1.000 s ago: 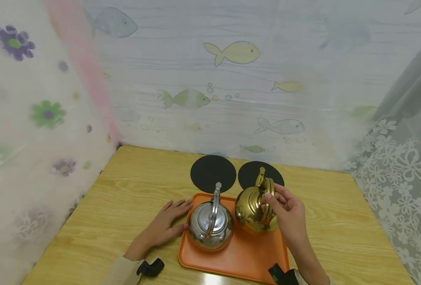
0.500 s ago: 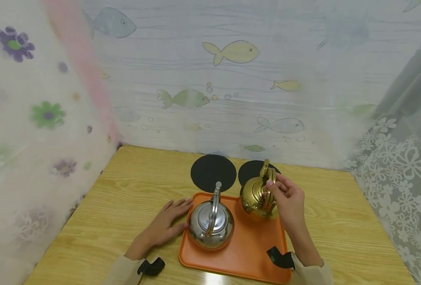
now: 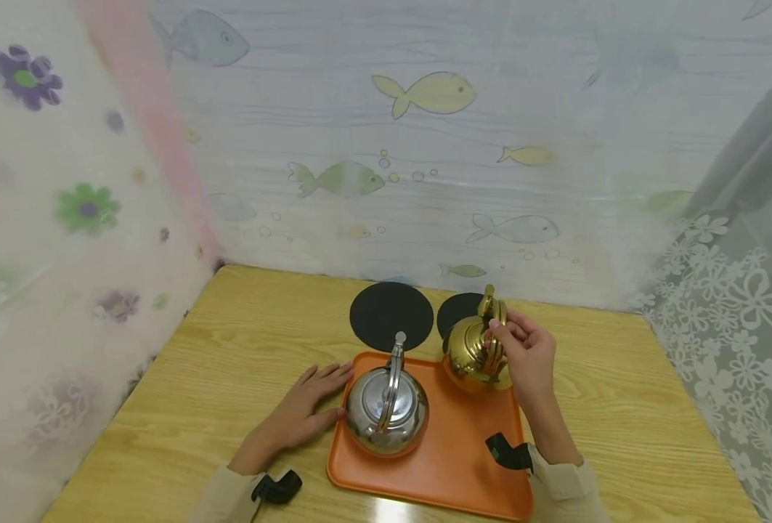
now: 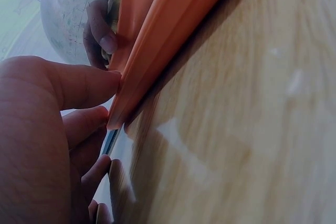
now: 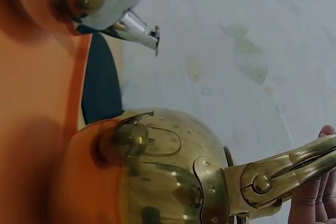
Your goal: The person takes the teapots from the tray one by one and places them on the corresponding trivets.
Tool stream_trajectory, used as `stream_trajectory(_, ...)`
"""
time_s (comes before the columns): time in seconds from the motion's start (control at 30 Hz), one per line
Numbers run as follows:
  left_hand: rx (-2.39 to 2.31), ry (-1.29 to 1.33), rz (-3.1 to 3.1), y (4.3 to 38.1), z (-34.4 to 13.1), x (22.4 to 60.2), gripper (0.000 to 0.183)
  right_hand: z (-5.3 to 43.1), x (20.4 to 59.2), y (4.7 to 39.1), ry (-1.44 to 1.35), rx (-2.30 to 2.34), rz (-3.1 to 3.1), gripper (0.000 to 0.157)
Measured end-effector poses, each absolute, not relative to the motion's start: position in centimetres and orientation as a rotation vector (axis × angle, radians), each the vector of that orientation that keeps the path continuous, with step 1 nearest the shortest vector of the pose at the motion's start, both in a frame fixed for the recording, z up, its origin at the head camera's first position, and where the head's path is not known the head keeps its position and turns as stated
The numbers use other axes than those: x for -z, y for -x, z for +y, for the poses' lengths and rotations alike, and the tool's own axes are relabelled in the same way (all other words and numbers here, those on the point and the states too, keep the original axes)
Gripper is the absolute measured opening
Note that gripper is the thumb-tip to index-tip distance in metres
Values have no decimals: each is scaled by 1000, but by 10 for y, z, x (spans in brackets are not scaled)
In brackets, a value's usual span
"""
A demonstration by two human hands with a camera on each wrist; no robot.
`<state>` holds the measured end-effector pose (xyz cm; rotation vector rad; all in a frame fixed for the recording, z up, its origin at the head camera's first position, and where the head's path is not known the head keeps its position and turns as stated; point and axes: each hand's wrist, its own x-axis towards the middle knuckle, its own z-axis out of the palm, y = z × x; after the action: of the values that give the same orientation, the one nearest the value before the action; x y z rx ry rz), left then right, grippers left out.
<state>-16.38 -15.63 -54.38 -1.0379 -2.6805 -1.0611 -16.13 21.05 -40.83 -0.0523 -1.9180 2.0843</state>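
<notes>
In the head view my right hand (image 3: 534, 356) grips the handle of a gold kettle (image 3: 465, 352), whose spout points away from me. The kettle is over the back right corner of an orange tray (image 3: 454, 465) and overlaps part of the right black disc (image 3: 452, 314). A silver kettle (image 3: 364, 418) stands on the tray's left side, its spout also facing back. My left hand (image 3: 303, 410) lies by the tray's left edge with fingers extended. The left wrist view shows its thumb (image 4: 89, 85) and a fingertip touching the orange rim.
A second black disc (image 3: 391, 312) lies behind the silver kettle, near the back of the wooden table (image 3: 268, 327). A fish-patterned curtain (image 3: 425, 160) hangs along the table's back edge. Black wrist mounts (image 3: 279, 490) sit on both wrists.
My right hand has carried the gold kettle away from me and slightly right, from the tray's right half to its back corner. The left hand, silver kettle and tray have stayed put.
</notes>
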Motion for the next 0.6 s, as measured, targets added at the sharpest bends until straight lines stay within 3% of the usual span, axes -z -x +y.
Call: stream_trajectory(0.6, 1062, 1044, -2668, 168, -156, 549, 59, 222, 418, 193, 105, -2077, -1873, 40)
